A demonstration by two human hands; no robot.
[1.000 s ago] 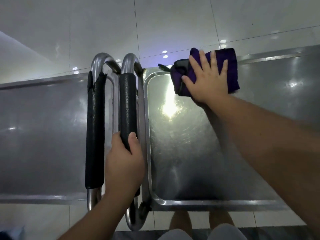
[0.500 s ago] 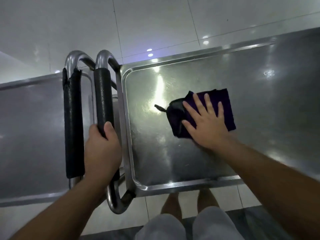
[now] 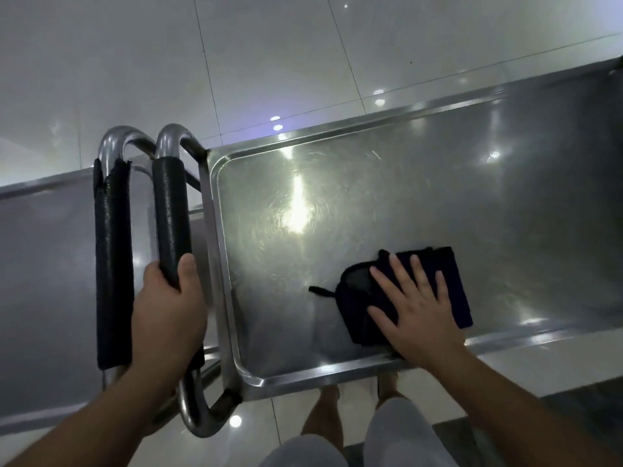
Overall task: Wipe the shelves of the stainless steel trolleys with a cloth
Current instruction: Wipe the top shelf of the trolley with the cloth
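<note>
Lower right of the head view: right hand (image 3: 416, 311), fingers spread and flat, pressing down on the folded dark purple cloth (image 3: 448, 281), not curled around it.
Cloth position: lying on the steel top shelf of the right trolley (image 3: 387, 197), close to the near rim, a small loop tag poking out of its left edge.
Shelf surface: scuffed stainless steel, a bright glare patch at frame centre, raised lip all round.
Lower left: left hand (image 3: 168, 311) wrapped tight around the black foam sleeve of the right trolley's tubular handle (image 3: 170, 217).
Left edge: a second trolley's shelf (image 3: 43, 264), its own handle with torn black foam (image 3: 111, 257) just beside the gripped one.
Bottom centre: grey shorts and bare legs over the glossy pale tiled floor (image 3: 269, 62).
</note>
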